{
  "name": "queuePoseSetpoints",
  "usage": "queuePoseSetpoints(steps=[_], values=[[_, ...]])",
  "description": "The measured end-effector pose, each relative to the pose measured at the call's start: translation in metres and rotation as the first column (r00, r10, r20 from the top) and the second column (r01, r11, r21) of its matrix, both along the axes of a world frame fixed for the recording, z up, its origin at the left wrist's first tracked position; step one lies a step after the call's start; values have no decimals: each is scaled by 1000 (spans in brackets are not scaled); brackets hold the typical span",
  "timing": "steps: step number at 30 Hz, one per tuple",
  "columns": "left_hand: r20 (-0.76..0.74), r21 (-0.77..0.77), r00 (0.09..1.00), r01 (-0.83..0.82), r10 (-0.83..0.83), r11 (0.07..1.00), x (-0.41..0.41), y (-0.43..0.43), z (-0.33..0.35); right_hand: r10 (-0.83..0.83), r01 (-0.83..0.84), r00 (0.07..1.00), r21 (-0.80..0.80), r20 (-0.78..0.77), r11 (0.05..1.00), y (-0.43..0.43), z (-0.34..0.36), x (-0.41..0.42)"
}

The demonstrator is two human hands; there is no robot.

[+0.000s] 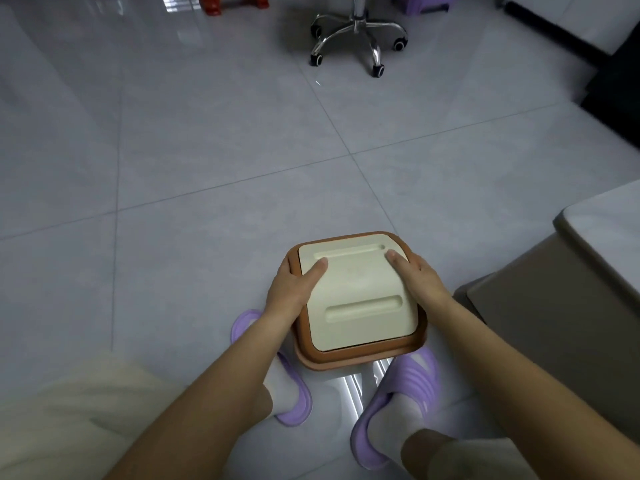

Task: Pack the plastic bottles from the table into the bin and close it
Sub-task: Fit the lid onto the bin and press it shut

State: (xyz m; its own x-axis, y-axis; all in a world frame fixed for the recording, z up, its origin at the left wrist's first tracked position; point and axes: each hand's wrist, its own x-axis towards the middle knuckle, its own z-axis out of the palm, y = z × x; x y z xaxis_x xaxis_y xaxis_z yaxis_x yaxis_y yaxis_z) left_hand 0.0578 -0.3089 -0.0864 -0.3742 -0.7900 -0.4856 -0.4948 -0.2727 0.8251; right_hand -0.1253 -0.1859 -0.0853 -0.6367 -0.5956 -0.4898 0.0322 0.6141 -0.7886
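A small bin (360, 356) with a brown rim stands on the floor between my feet, seen from above. Its cream lid (356, 296) lies flat across the top, covering the inside. My left hand (294, 289) grips the bin's left edge with the thumb lying on the lid. My right hand (417, 275) holds the right edge, its thumb on the lid's far right corner. No plastic bottles are in view; the bin's contents are hidden.
A table corner with a white top (602, 233) and brown side stands at the right. A swivel chair base (356, 36) on castors is ahead on the grey tiled floor. My feet wear purple slippers (398, 410) right below the bin.
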Motion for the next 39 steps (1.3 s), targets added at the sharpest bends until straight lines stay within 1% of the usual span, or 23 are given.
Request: queuePoseSetpoints(steps=[3, 5, 9, 13, 14, 17, 19, 21, 23, 25, 27, 28, 31, 34, 35, 37, 39], values=[[14, 16, 1000, 4, -4, 1000, -1, -4, -3, -12, 12, 1000, 8, 24, 1000, -2, -4, 1], [18, 22, 1000, 7, -8, 1000, -2, -6, -6, -28, 28, 1000, 29, 5, 999, -3, -8, 0], [34, 26, 999, 3, -3, 1000, -3, -8, -12, -53, 54, 997, 18, -51, 998, -4, -15, 1], [-13, 69, 998, -55, 56, 996, -4, -7, -17, -69, 69, 997, -12, -44, 998, -4, -17, 2], [-6, 70, 999, -47, 48, 996, -4, -6, -14, -73, 72, 996, -12, -48, 997, -4, -16, 2], [24, -5, 1000, 6, -6, 1000, -5, -6, -4, -64, 64, 994, -4, -86, 998, -5, -6, 6], [47, -6, 997, 57, -57, 998, -3, -9, 3, -16, 20, 996, 46, -87, 999, -6, 3, 6], [44, 81, 996, 79, -83, 994, 1, -8, 8, 49, -36, 995, 144, -91, 989, -4, 14, 6], [36, 252, 998, 48, -59, 967, 12, 0, 22, 71, -34, 985, 224, -158, 974, 0, 23, 8], [22, 419, 997, 55, -71, 906, 24, 9, 35, 81, -30, 965, 201, -250, 979, 4, 28, 14], [-19, 501, 999, 49, -46, 864, 31, 16, 30, 126, -85, 949, 150, -289, 985, 5, 33, 20], [-25, 501, 1000, 22, -11, 865, 31, 18, 25, 144, -107, 946, 138, -292, 985, 3, 35, 19], [-29, 458, 996, -59, 81, 887, 10, 21, 13, 225, -178, 918, 168, -328, 970, -10, 40, -4], [-114, 406, 985, -75, 132, 911, -35, 17, 8, 295, -218, 878, 234, -377, 947, -26, 43, -47], [-149, 404, 978, -72, 144, 912, -54, 16, 6, 287, -198, 862, 242, -418, 950, -30, 43, -61], [-207, 424, 964, -63, 164, 903, -97, 13, 2, 233, -96, 809, 270, -540, 958, -35, 36, -83], [-239, 439, 955, -53, 173, 897, -141, 15, -6, 205, 3, 756, 316, -622, 949, -39, 27, -99]])
